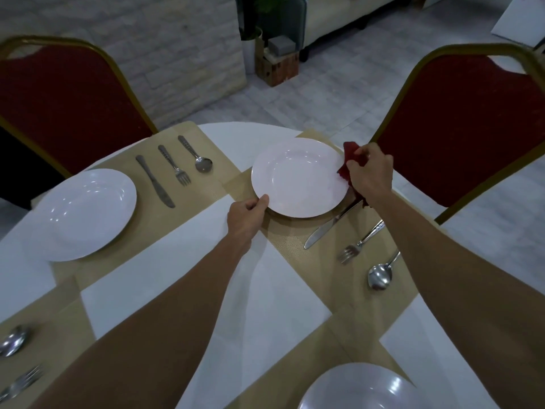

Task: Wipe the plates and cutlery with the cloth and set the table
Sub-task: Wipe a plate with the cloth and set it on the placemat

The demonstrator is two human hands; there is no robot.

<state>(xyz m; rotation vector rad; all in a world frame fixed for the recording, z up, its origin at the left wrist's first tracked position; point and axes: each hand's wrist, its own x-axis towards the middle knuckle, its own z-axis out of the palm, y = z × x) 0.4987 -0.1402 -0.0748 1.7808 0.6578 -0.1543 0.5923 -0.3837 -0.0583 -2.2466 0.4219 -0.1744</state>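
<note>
Nearest me, a white near plate [368, 388] sits at the counter's [147, 276] close edge. My left hand [246, 214] pinches the centre plate's [298, 177] rim, thumb on top. My right hand [370, 172] grips the red cloth [351, 154] against the opposite rim. A knife [330, 227], fork [359, 245] and spoon [380, 276] lie beside it on a beige placemat [295, 240]. Two red chairs [472, 128] flank the far edge, with tiled floor [295, 93] beyond.

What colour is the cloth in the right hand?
Dark red. The cloth, gripped by the right hand, shows in the head view.
</note>
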